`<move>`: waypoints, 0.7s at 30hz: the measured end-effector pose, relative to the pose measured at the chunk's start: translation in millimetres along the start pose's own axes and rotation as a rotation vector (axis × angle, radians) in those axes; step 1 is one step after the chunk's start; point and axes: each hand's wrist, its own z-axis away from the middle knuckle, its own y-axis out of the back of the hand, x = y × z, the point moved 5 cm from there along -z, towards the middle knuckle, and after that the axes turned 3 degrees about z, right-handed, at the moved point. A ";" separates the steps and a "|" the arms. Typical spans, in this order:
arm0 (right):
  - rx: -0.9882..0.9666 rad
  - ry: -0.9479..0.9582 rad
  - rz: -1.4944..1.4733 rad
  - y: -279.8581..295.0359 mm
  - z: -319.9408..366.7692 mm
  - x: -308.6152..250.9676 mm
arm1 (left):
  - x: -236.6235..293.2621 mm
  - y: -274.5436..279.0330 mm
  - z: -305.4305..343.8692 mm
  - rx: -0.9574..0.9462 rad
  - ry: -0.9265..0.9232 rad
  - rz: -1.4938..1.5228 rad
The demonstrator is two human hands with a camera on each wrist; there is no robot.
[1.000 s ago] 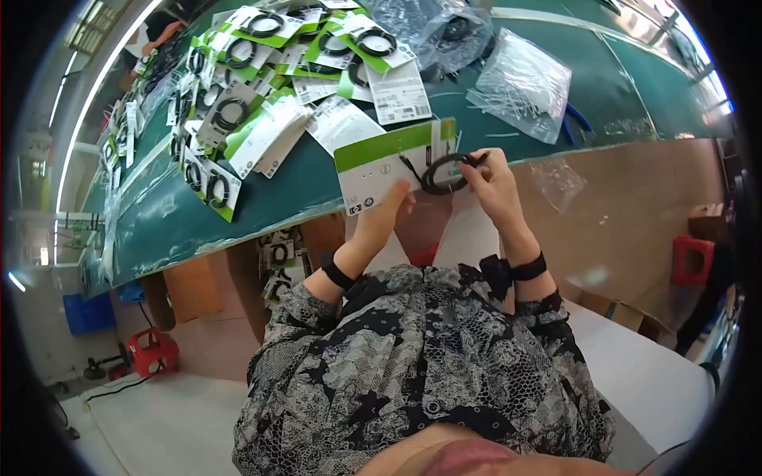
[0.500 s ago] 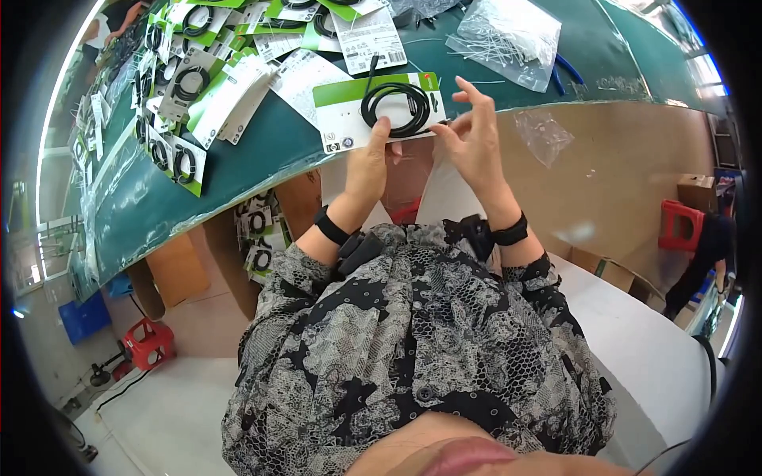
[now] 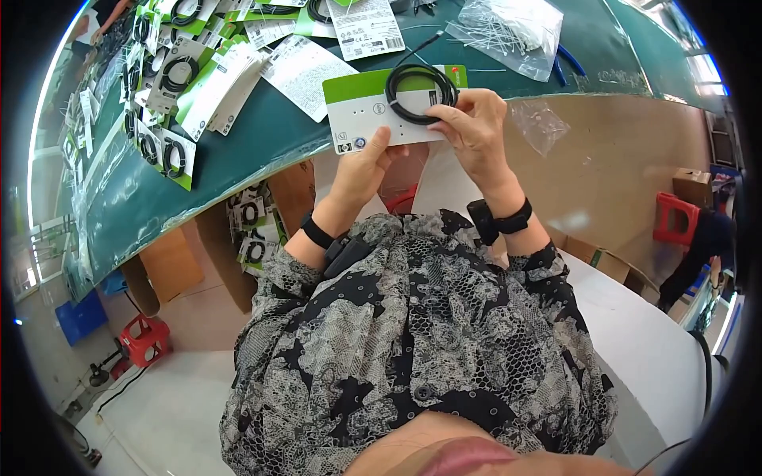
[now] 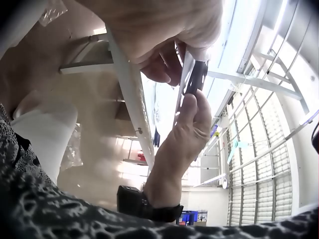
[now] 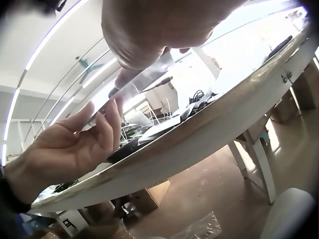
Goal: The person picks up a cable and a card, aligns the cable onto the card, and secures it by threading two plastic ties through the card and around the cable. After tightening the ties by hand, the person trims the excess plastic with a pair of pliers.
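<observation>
- While the red stool (image 3: 145, 339) stands on the floor at far left, well below the level of the card, many packed black cables (image 3: 178, 75) lie in a pile on the green table (image 3: 238, 163), to the left of the card.
- Just left of the card and above it, some white printed sheets (image 3: 305, 75) lie on the table, partly one over another.
- The left hand (image 3: 359, 173) pinches the lower edge of the card, with the thumb on its front side; the other fingers are mostly behind it.
- The green and white card (image 3: 353, 119) is held up at the near table edge, and the black cable coil (image 3: 390, 94) lies against its front, on the right half.
- The right hand (image 3: 479, 139) pinches the coil between thumb and forefinger, at the card's right part.
- Beyond the card to the right, a clear bag of thin white strips (image 3: 512, 36) lies beside a blue-handled tool (image 3: 567, 67).
</observation>
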 end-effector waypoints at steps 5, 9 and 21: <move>0.126 -0.020 0.050 4.1 -5.1 -20.1 | -8.7 -6.9 0.2 -0.015 -0.005 0.033; -0.032 0.072 0.048 -3.4 -4.9 -26.2 | -15.0 0.6 -5.2 -0.058 -0.042 -0.020; -0.243 0.145 -0.211 -15.1 -7.5 -13.5 | -11.3 -7.1 3.2 0.030 -0.018 0.033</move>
